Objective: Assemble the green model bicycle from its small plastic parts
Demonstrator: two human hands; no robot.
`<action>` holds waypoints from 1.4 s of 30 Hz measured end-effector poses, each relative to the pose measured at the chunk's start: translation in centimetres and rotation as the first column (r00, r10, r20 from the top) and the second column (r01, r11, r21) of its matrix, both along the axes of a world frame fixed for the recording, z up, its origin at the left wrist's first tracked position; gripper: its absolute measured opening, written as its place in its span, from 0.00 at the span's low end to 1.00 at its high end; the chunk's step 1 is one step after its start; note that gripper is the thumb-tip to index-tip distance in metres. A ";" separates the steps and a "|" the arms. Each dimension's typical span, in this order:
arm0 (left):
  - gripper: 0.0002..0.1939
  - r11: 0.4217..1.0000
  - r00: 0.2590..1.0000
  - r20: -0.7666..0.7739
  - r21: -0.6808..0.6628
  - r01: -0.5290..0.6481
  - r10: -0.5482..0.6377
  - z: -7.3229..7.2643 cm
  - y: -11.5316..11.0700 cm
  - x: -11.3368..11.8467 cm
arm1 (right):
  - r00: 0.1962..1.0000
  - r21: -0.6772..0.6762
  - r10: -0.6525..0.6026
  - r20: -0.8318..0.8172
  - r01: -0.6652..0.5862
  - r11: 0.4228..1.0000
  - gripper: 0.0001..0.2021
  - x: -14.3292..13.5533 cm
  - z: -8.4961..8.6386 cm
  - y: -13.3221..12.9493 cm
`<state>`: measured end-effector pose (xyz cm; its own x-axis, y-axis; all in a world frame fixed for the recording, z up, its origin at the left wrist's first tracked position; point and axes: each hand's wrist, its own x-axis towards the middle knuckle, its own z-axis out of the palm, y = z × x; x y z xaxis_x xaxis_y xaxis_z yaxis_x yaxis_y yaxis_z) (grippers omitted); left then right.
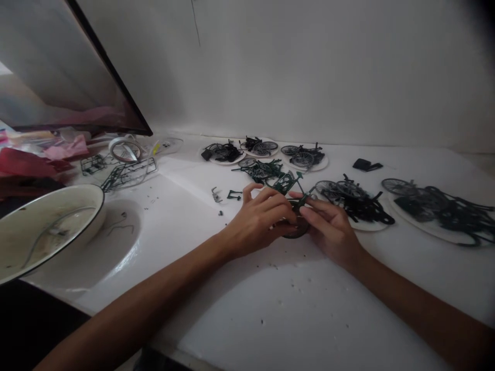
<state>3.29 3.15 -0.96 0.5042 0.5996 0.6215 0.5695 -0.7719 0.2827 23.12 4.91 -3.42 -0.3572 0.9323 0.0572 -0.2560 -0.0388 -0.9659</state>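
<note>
Along the surface's (pixel 247 330) back edge I have plates (pixel 323 164) with bicycle parts (pixel 305 157) on them; further plates (pixel 433 229) stand toward the right edge. Before these, near the middle, I hold a bicycle (pixel 296 234) between my left hand (pixel 257 219) and right hand (pixel 328 226), loose parts (pixel 216 195) to its left. By the left edge stands a basin (pixel 91 195), wire racks (pixel 129 173) behind it, a screen (pixel 77 67) behind those.

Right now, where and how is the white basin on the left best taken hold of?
Probably by the thin dark rim of the basin, at its right end, coming from the right: that end faces the left hand, and the raised edge should suit a pinch.
</note>
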 end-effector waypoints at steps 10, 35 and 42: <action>0.05 1.000 1.000 -0.027 -0.028 -0.007 0.006 -0.1 0.1 -0.1 | 1.000 0.010 0.006 -0.018 -0.005 1.000 0.16 -0.3 0.1 0.0; 0.08 0.997 0.997 -0.042 -0.034 0.064 -0.066 -0.1 0.2 -0.4 | 1.000 0.043 -0.002 0.012 0.002 0.999 0.16 -0.1 -0.4 0.2; 0.06 0.997 0.998 -0.024 -0.035 0.062 -0.063 -0.2 0.2 -0.5 | 1.000 0.042 0.000 -0.003 0.000 0.999 0.14 -0.2 0.0 0.1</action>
<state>2.83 3.38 -1.17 0.5562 0.5870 0.5883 0.5276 -0.7964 0.2958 22.88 5.02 -3.38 -0.3570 0.9291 0.0970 -0.2588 0.0015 -0.9659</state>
